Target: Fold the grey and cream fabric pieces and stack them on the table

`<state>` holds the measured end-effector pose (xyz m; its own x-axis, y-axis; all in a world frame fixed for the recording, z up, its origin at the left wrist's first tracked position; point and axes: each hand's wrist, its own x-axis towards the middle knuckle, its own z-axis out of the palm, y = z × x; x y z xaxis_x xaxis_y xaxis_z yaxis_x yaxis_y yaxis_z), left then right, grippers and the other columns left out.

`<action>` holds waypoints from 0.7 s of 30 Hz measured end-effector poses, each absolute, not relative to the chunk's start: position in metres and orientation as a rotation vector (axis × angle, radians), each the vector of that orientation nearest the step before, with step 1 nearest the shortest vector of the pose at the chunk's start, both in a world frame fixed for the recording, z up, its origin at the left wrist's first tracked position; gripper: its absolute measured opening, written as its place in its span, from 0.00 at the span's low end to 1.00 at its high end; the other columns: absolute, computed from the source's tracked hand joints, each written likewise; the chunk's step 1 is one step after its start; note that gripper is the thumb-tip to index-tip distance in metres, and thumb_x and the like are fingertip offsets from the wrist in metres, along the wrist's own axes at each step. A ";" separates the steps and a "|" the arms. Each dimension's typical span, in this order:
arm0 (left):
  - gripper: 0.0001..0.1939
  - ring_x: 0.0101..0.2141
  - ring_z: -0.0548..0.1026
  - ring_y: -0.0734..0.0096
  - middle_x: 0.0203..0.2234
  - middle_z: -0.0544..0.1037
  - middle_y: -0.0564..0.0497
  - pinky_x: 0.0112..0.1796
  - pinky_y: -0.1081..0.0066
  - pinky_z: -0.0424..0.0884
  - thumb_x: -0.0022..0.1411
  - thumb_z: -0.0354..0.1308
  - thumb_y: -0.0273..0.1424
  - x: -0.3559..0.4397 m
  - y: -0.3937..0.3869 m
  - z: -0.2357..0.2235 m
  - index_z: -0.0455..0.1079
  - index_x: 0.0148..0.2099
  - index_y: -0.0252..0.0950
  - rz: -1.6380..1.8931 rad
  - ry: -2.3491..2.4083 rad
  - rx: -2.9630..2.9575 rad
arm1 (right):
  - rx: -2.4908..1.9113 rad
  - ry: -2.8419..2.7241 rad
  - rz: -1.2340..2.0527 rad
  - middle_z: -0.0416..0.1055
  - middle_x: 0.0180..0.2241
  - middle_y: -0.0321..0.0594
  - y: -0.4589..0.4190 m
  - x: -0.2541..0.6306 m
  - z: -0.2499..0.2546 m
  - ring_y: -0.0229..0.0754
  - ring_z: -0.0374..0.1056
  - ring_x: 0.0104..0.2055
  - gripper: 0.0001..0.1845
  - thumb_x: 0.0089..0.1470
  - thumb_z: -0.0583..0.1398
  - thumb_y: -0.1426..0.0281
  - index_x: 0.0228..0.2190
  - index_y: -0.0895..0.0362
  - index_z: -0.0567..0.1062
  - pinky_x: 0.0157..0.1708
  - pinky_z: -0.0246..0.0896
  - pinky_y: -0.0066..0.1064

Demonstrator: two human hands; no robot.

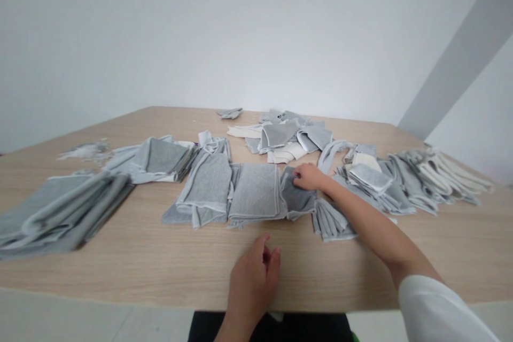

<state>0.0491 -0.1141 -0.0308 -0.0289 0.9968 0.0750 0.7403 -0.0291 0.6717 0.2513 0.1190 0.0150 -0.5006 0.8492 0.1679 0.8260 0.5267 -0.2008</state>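
Note:
My right hand [308, 176] reaches forward over the table, its fingers closed on the upper part of a darker grey cloth piece [297, 199]. Directly left of that lies a flat, folded light grey cloth [255, 189], and further left a stack of grey cloth pieces [206, 184]. Near the front edge hangs my left hand [254, 275], thumb and index finger apart and nothing visible in it; its other fingers are curled and partly hidden. A bunched, pleated grey cloth [332, 222] sits just under my right forearm.
Larger folded grey cloths [52, 211] lie at the left, with another pile [160, 157] behind them. A loose heap of grey and cream pieces [284, 136] is at the back. Several more piles [425, 176] spread along the right. White lint [86, 150] lies on the wooden table [168, 262].

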 end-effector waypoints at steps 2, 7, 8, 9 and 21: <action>0.20 0.35 0.75 0.63 0.32 0.77 0.49 0.38 0.67 0.65 0.66 0.45 0.37 0.049 -0.114 -0.031 0.64 0.55 0.33 0.783 1.812 1.825 | -1.341 -2.422 0.143 0.74 0.28 0.41 0.119 0.256 0.019 0.44 0.68 0.35 0.07 0.44 0.56 0.69 0.23 0.58 0.73 0.41 0.58 0.34; 0.20 0.35 0.75 0.62 0.32 0.77 0.48 0.39 0.64 0.66 0.66 0.45 0.37 0.048 -0.115 -0.032 0.64 0.55 0.32 0.802 1.800 1.826 | -1.223 -2.095 0.132 0.68 0.24 0.37 0.114 0.269 0.030 0.40 0.63 0.28 0.09 0.48 0.50 0.70 0.24 0.57 0.69 0.29 0.58 0.29; 0.20 0.35 0.75 0.62 0.32 0.77 0.49 0.39 0.64 0.66 0.66 0.45 0.37 0.048 -0.115 -0.033 0.64 0.55 0.32 0.814 1.792 1.816 | -1.205 -2.034 0.121 0.66 0.22 0.36 0.111 0.271 0.033 0.39 0.62 0.26 0.09 0.49 0.49 0.70 0.24 0.56 0.68 0.27 0.57 0.29; 0.20 0.34 0.75 0.62 0.31 0.76 0.49 0.39 0.63 0.67 0.66 0.45 0.37 0.047 -0.115 -0.034 0.64 0.55 0.32 0.835 1.784 1.799 | -1.182 -1.980 0.107 0.64 0.20 0.34 0.107 0.272 0.036 0.39 0.60 0.25 0.09 0.50 0.49 0.70 0.24 0.56 0.67 0.26 0.56 0.29; 0.53 0.60 0.60 0.45 0.61 0.56 0.35 0.55 0.46 0.62 0.49 0.64 0.52 0.051 -0.114 -0.050 0.43 0.68 0.36 1.569 1.535 1.770 | -0.638 -1.801 -0.149 0.69 0.31 0.38 0.028 0.235 0.097 0.43 0.66 0.34 0.07 0.62 0.52 0.64 0.38 0.53 0.67 0.34 0.61 0.34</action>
<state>0.0514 -0.1135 -0.0497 -0.1807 0.8418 0.5087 0.4899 -0.3715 0.7887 0.2351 0.0280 0.0973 -0.1909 0.3458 0.9187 0.4919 0.8436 -0.2153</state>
